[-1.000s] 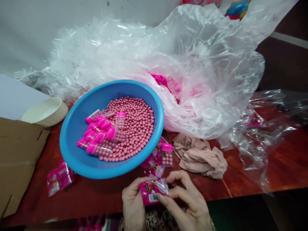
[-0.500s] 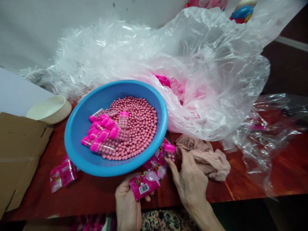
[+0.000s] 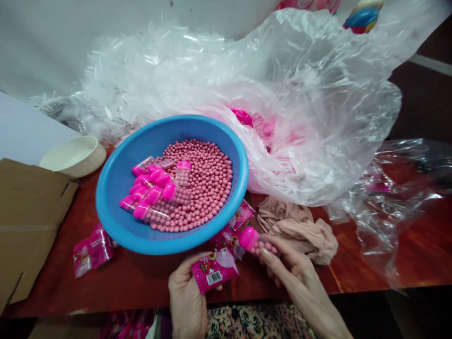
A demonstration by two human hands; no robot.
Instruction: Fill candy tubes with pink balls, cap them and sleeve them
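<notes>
**Q:** ok so what's each of the hands up to in this shot?

**A:** Left hand (image 3: 187, 296) is palm up and loosely curled, with a glossy pink printed sachet (image 3: 213, 271) held across its fingers, barcode facing up. Right hand (image 3: 296, 273) is pinching a clear plastic tube with a hot-pink cap (image 3: 256, 245) between thumb and fingers. The tube's got pink candy balls inside, and the capped end tips left, just beside the sachet.

**Q:** what's right in front of them?

**A:** Straight ahead of the hands sits a round sky-blue plastic basin (image 3: 116, 226), heaped with loose pink candy balls (image 3: 206, 183). A cluster of matching pink-capped clear tubes (image 3: 153, 193) lies on top of them, toward the left side. Two more pink printed sachets (image 3: 226, 238) lie between the basin and the right hand.

**Q:** and the rest of the desk?

**A:** It's glossy reddish-brown wood (image 3: 416, 245). Past the right hand there's a crumpled beige cloth (image 3: 300, 230), and a big crinkly clear plastic bag (image 3: 318, 117) billows behind the basin. Off to the left of the hands are a cream bowl (image 3: 72, 157), a flat brown cardboard sheet (image 3: 28, 221) and another pink sachet pile (image 3: 92, 249).
</notes>
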